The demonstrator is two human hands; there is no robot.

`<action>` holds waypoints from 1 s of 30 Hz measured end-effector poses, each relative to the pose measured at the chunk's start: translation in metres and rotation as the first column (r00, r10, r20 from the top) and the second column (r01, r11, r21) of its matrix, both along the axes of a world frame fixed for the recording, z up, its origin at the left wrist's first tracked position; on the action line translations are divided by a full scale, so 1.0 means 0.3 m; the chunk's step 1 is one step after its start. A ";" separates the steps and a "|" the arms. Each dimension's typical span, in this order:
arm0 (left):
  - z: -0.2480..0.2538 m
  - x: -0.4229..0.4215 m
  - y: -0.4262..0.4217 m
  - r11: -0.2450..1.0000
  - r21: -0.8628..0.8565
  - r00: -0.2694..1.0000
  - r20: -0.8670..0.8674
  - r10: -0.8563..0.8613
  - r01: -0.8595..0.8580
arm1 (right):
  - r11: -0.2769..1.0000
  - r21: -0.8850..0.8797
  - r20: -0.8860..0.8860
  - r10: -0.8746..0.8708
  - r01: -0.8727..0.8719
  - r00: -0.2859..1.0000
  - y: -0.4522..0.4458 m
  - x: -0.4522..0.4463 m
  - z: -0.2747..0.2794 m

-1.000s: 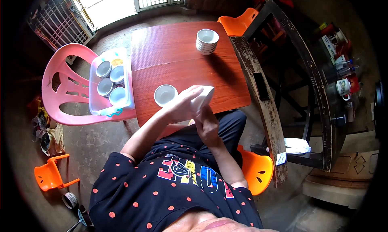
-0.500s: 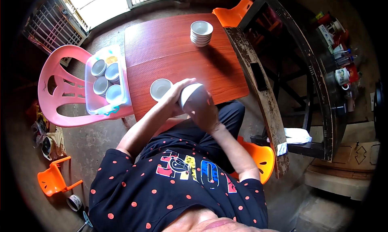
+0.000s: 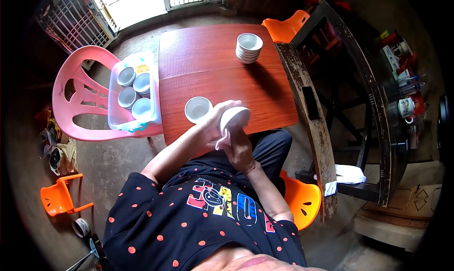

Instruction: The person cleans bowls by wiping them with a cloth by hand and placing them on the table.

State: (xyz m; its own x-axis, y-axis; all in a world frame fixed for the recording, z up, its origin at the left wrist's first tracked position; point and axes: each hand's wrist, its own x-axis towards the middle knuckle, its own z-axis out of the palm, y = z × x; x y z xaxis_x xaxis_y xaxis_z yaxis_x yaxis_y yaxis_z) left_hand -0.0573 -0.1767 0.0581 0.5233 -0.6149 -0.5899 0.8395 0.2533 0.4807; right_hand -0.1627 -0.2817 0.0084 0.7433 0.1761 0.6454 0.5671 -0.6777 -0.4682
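My left hand (image 3: 214, 122) grips a small white bowl (image 3: 236, 116) by its side, tilted, just over the table's near edge. My right hand (image 3: 240, 150) is closed around a pale pink cloth (image 3: 223, 140), pressed against the bowl; part of its fingers is hidden behind the bowl. Another white bowl (image 3: 198, 110) stands upright on the red-brown table (image 3: 203, 49), just left of my left hand. Farther back on the table is a stack of several bowls (image 3: 249, 46).
On a pink chair (image 3: 64, 98) at the left rests a clear plastic bin (image 3: 112, 111) with several stacks of bowls. A worn wooden bench (image 3: 295, 75) runs along the right, with a black phone (image 3: 310, 102) on it. Orange chairs (image 3: 302, 195) stand around.
The bowl in my hands has turned, and the pink cloth now shows below it. The whole view has shifted slightly, so the table appears farther right and lower.
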 end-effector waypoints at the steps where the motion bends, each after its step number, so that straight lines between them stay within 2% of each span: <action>1: -0.063 0.003 0.005 0.999 0.028 0.998 0.049 -0.031 0.029 | 0.998 -0.053 -0.004 -0.033 0.033 0.999 -0.006 -0.001 -0.001; 3: -0.076 0.005 -0.022 1.000 -0.016 1.000 -0.021 -0.017 0.016 | 0.981 -0.166 -0.003 -0.100 0.098 0.995 -0.030 0.019 0.032; 4: -0.114 0.009 -0.026 1.000 -0.001 0.994 0.106 0.015 -0.015 | 0.970 -0.220 0.011 -0.104 0.103 0.995 -0.041 0.035 0.057; 7: -0.214 0.030 -0.022 0.999 0.021 0.920 0.391 0.038 -0.050 | 0.979 -0.161 -0.109 -0.140 0.122 0.984 -0.029 0.008 -0.024; 8: -0.216 0.034 -0.019 0.999 0.030 0.905 0.425 0.001 -0.015 | 0.993 -0.007 -0.182 -0.117 0.118 0.976 -0.011 -0.006 -0.052; 9: -0.198 0.021 -0.017 0.998 0.052 0.847 0.531 -0.011 -0.020 | 0.923 0.348 -0.355 -0.032 0.164 0.934 0.030 -0.035 -0.048; 10: -0.177 0.008 -0.020 0.995 0.075 0.687 0.727 -0.011 -0.063 | 0.824 0.539 -0.409 0.078 0.172 0.909 0.033 -0.060 -0.033; 11: -0.162 -0.007 -0.029 0.987 0.082 0.424 0.906 -0.015 -0.142 | 0.683 0.703 -0.436 0.196 0.197 0.878 0.035 -0.073 -0.024; 12: -0.142 -0.014 -0.034 0.974 0.068 0.213 0.977 -0.022 -0.215 | 0.286 0.928 -0.322 0.299 0.237 0.898 0.050 -0.035 0.012; 13: -0.117 -0.027 -0.032 0.963 0.074 0.118 0.992 -0.044 -0.261 | -0.053 0.958 -0.246 0.357 0.283 0.901 0.027 -0.016 0.072; 14: -0.088 -0.041 -0.030 0.947 0.074 0.023 0.997 -0.070 -0.312 | -0.060 0.936 -0.299 0.391 0.348 0.871 -0.014 0.006 0.112; 15: -0.078 -0.053 -0.038 0.957 0.059 0.092 0.995 -0.034 -0.285 | -0.060 0.911 -0.347 0.424 0.408 0.837 -0.046 0.020 0.132; 16: -0.093 -0.051 -0.043 0.954 0.068 0.043 0.997 -0.058 -0.291 | -0.002 0.929 -0.352 0.304 0.370 0.885 -0.010 0.041 0.107; 17: -0.052 -0.064 -0.045 0.976 0.069 0.287 0.958 -0.007 -0.205 | 0.093 0.931 -0.362 0.110 0.353 0.926 0.050 0.047 0.118; 18: -0.010 -0.076 -0.047 0.987 0.043 0.521 0.852 0.045 -0.155 | 0.365 0.838 -0.378 -0.150 0.406 0.914 0.087 0.045 0.061; 19: 0.028 -0.066 -0.045 0.988 0.137 0.713 0.699 -0.044 -0.074 | 0.579 0.652 -0.303 -0.393 0.490 0.868 0.106 0.026 -0.001; 20: -0.026 -0.020 -0.043 0.990 0.140 0.708 0.698 -0.111 0.017 | 0.719 0.602 -0.298 -0.203 0.349 0.933 0.113 -0.008 -0.012; 21: -0.032 0.006 -0.036 0.983 0.144 0.696 0.696 -0.179 0.110 | 0.905 0.205 -0.080 -0.364 0.373 0.928 0.102 -0.004 -0.036; 22: -0.032 0.001 -0.041 0.996 -0.017 0.975 0.206 -0.086 0.092 | 0.911 0.194 -0.034 -0.365 0.364 0.930 0.093 0.001 -0.050; 23: -0.051 -0.003 -0.044 0.998 0.057 0.808 0.586 -0.059 0.032 | 0.917 0.181 0.016 -0.364 0.355 0.931 0.081 0.008 -0.061; 24: -0.084 -0.015 -0.048 0.993 0.100 0.499 0.865 -0.059 -0.057 | 0.928 0.259 -0.031 -0.271 0.270 0.962 0.058 0.010 -0.075; 25: -0.112 -0.032 -0.050 0.982 0.103 0.105 0.991 -0.087 -0.156 | 0.923 0.338 -0.072 -0.172 0.186 0.982 0.041 0.010 -0.083; 26: -0.012 -0.072 -0.054 0.996 0.089 0.744 0.666 -0.053 -0.009 | 0.837 0.508 -0.154 -0.143 0.203 0.978 0.051 0.000 -0.084; 27: -0.016 -0.078 -0.051 0.987 0.149 0.599 0.796 -0.087 -0.055 | 0.717 0.658 -0.230 -0.098 0.229 0.968 0.066 -0.010 -0.074; 28: -0.028 -0.070 -0.045 0.993 0.087 0.383 0.923 -0.049 -0.081 | 0.431 0.868 -0.243 -0.061 0.245 0.968 0.062 0.005 -0.056; 29: -0.038 -0.058 -0.036 0.996 0.020 0.144 0.990 -0.007 -0.092 | 0.089 0.966 -0.243 -0.021 0.244 0.970 0.058 0.028 0.006; 30: 0.000 -0.051 -0.018 0.996 0.089 0.128 0.988 -0.087 -0.006 | -0.013 0.934 -0.356 0.060 0.357 0.933 0.052 0.024 0.139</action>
State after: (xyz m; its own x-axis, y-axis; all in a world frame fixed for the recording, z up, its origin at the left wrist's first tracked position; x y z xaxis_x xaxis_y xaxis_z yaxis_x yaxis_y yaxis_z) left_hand -0.0727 -0.1820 0.0581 0.6561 -0.6477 0.3873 -0.3704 0.1708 0.9130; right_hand -0.1556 -0.2662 0.0499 0.7893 -0.6019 -0.1214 0.2628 0.5099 -0.8191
